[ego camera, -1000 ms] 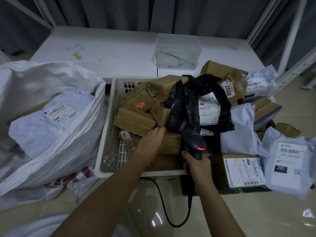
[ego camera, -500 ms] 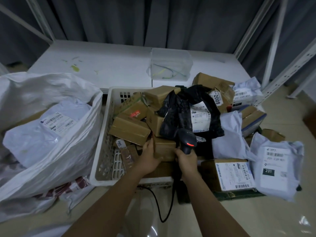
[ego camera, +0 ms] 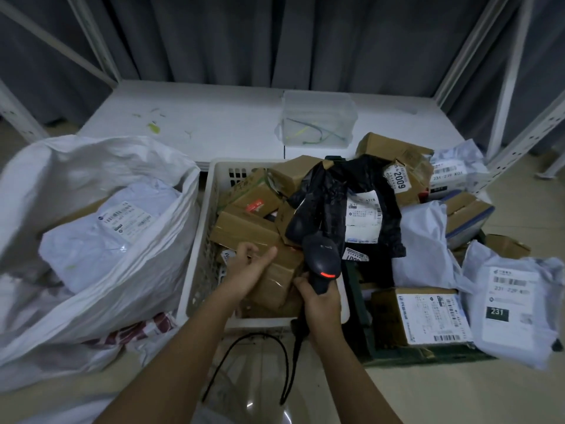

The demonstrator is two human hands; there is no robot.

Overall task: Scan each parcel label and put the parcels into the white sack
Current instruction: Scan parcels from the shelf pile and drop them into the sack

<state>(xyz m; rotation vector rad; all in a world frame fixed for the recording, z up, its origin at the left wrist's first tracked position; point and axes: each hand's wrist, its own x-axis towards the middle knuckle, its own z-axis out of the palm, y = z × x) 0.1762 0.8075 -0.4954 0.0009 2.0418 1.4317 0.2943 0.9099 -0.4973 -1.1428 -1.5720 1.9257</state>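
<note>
The white perforated plastic basket (ego camera: 200,270) holds brown cardboard boxes; the left hand (ego camera: 249,272) grips one taped brown cardboard parcel (ego camera: 276,281) at its near edge, fingers curled over it. The right hand (ego camera: 321,301) clasps the black handheld scanner (ego camera: 322,263). The large white woven sack (ego camera: 101,289) on the left already contains a pale grey labelled mailer bag (ego camera: 101,237).

the left hand (ego camera: 248,271) grips a brown box (ego camera: 276,278) in the white crate (ego camera: 204,264), thumb up over its top edge. just beside it, the right hand (ego camera: 321,301) holds a black scanner (ego camera: 321,261) by the handle, a red light glowing on its head, its cable (ego camera: 275,368) looping to the floor. a black bag (ego camera: 345,206) with a white label lies over the boxes. the white sack (ego camera: 101,270) stands open to the left with a grey parcel (ego camera: 101,237) inside.
</note>
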